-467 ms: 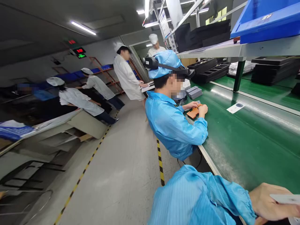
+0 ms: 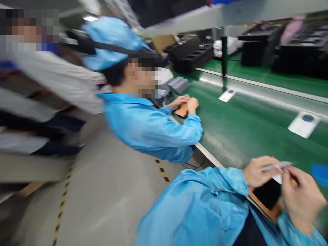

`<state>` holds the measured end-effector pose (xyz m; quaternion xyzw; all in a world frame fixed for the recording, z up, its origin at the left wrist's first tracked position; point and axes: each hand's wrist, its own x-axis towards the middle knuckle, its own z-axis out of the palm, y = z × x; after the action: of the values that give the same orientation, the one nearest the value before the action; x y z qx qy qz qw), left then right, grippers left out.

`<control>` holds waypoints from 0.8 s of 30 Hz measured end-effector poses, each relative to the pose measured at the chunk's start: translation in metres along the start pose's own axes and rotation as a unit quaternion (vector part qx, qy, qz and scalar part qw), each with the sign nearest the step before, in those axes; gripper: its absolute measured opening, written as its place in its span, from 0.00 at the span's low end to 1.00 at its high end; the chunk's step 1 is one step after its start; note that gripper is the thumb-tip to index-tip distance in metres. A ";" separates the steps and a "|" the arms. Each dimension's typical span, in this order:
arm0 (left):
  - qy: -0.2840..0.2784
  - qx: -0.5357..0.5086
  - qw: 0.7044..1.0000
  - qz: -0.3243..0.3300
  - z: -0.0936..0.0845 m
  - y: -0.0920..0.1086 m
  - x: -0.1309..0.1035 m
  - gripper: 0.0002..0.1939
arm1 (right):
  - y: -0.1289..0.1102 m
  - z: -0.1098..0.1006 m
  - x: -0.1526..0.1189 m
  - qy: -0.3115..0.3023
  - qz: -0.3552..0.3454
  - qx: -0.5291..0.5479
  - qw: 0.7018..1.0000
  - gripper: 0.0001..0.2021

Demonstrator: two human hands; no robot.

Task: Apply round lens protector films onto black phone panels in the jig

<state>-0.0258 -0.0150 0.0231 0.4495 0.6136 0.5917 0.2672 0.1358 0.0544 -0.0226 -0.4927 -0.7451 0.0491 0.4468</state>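
At the lower right, my left hand is closed on a thin white piece. My right hand pinches the right end of the same piece, its fingertips close to those of my left hand. Under both hands lies an orange case with a black panel, at the near edge of the green table. My hands cover part of it. The picture is somewhat blurred.
Beside me on the left, a person in blue handles an orange item. White cards with dark circles lie on the table. Grey blocks and black trays stand farther back. A blue object is at the right edge.
The view has swung to the right. My right hand and the orange case have come into view, and both my hands are now at the white piece.
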 end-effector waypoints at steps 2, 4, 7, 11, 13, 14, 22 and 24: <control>-0.083 -0.039 0.996 0.021 0.002 -0.012 0.010 0.23 | -0.005 0.001 -0.003 -0.020 0.002 0.009 1.000 0.09; -0.144 -0.087 0.984 0.053 0.016 -0.030 0.018 0.23 | -0.010 0.004 -0.002 -0.025 0.011 0.024 0.999 0.08; -0.188 -0.136 0.969 0.090 0.036 -0.052 0.021 0.22 | -0.017 0.007 0.001 -0.024 0.026 0.035 0.999 0.06; -0.207 -0.137 0.961 0.121 0.040 -0.060 0.019 0.22 | -0.019 0.006 0.000 -0.016 0.030 0.042 0.999 0.05; -0.213 -0.127 0.959 0.138 0.038 -0.059 0.019 0.21 | -0.016 0.007 0.000 -0.012 0.027 0.036 0.999 0.05; -0.216 -0.121 0.958 0.143 0.037 -0.058 0.019 0.21 | -0.014 0.008 0.000 -0.010 0.029 0.032 0.999 0.06; -0.224 -0.111 0.965 0.078 0.037 -0.065 0.014 0.21 | -0.015 0.014 0.008 -0.011 0.056 0.041 0.998 0.08; -0.212 -0.131 0.968 0.004 0.040 -0.071 0.015 0.21 | -0.012 0.014 0.009 -0.024 0.070 0.050 0.996 0.08</control>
<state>-0.0143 0.0246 -0.0488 0.5281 0.4580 0.5596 0.4451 0.1163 0.0603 -0.0189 -0.5197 -0.7157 0.1294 0.4483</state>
